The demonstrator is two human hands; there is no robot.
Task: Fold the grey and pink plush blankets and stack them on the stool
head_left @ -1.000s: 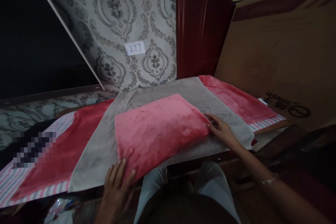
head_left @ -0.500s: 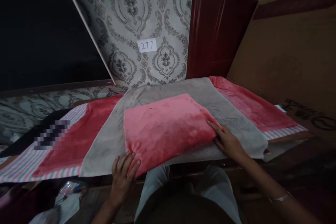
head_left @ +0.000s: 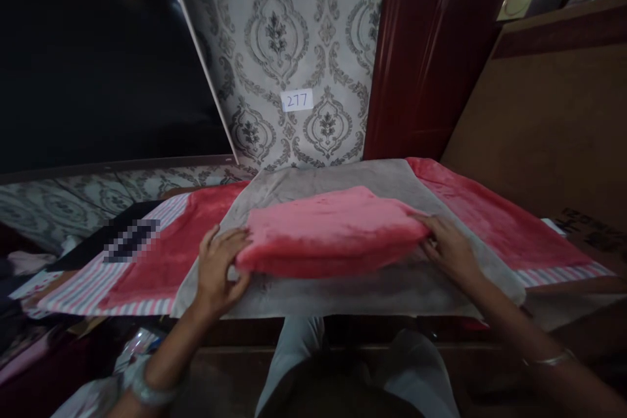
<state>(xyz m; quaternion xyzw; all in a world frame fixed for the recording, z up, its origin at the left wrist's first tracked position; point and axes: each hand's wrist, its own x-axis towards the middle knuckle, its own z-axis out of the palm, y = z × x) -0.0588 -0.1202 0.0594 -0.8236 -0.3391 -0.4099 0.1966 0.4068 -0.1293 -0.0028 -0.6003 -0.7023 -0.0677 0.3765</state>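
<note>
In the head view a pink plush cloth [head_left: 333, 228] is held by its two sides above a grey cloth [head_left: 313, 297]. It is bent across, its darker red near side facing me, and blurred by motion. My left hand [head_left: 220, 268] is closed on its left end, fingertips on top and thumb below. My right hand [head_left: 450, 248] pinches the right end the same way. Parts of the fingers are hidden behind the cloth. The grey cloth lies flat under it.
Red cloth with striped borders [head_left: 169, 255] spreads left and right beneath the grey one. A large dark screen [head_left: 98, 65] stands at the left, a cardboard box [head_left: 553, 137] at the right. On the patterned wall is a paper label [head_left: 297, 100] reading 277.
The pink cloth was lying spread flatter; its near edge is now raised and moved away from me. Both hands have moved up with it, and the view has shifted slightly.
</note>
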